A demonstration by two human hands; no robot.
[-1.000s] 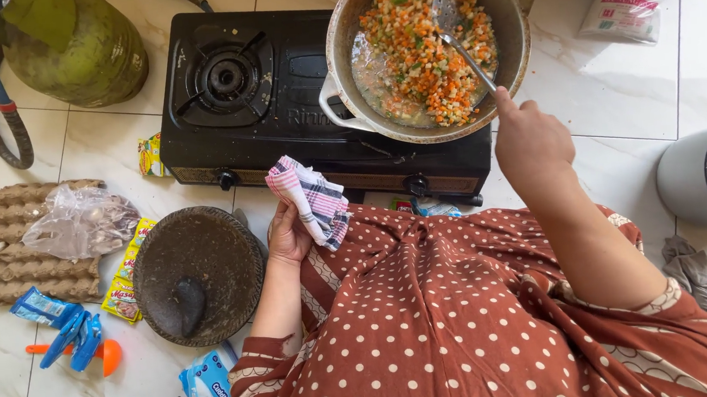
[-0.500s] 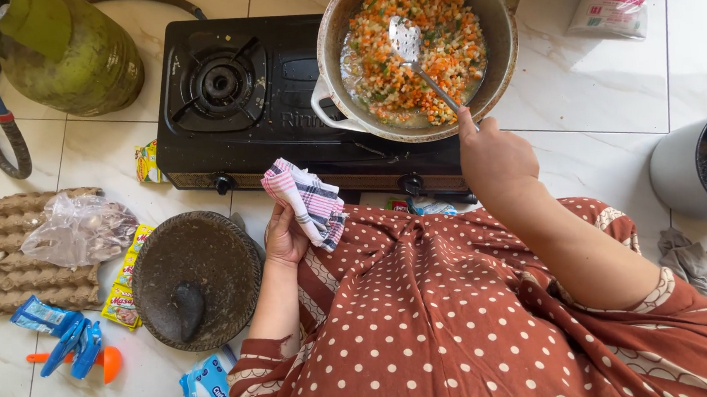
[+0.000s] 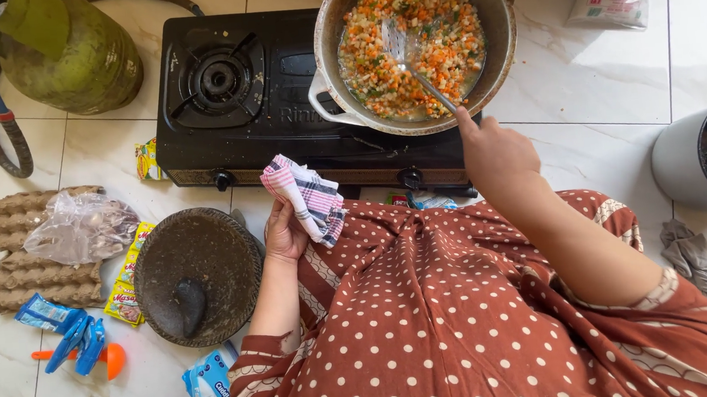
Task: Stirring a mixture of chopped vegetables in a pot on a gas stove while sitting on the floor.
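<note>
Floor-level stove: right hand stirs spatula (left hand grips cloth).

A dull grey metal pot is seen at twelve o'clock, and a shiny metal spatula is gripped by the right hand. A soft woven checked cloth is held in the left hand. The stove is finished in glossy black enamel. At nine o'clock, a rough, matt stone mortar is set beside a coarse grey pulp-paper egg tray, on which a crinkled clear plastic bag is laid. The floor is covered in glossy pale tiles.
</note>
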